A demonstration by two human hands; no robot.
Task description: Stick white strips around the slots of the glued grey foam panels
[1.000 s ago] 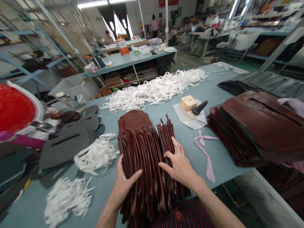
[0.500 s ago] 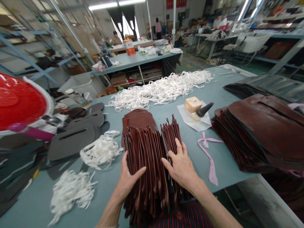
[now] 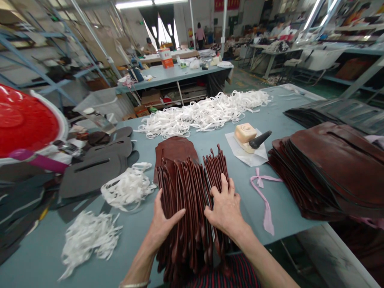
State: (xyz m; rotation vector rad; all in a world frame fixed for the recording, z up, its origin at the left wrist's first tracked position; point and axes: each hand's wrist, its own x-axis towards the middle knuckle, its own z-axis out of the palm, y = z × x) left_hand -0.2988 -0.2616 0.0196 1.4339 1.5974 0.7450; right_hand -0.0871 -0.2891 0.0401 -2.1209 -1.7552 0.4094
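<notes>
Your right hand [image 3: 226,208] curls tighter than before around some brown leather pieces [image 3: 184,200], your left hand [image 3: 162,224] spread wide, their long axes pointing away from you on the table [image 3: 285,222].

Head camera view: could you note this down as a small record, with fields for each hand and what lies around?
Left hand: thumb and fingers spread, at the left side of the larger brown bundle
Right hand: fingers bent over the smaller brown bundle; whether it grips a piece is unclear
To the left: two small piles of white strips, dark grey flat pieces
Beyond the bundles: long heap of white strips
To the right: pink ribbon, pale block on white paper, stack of larger brown pieces
</notes>
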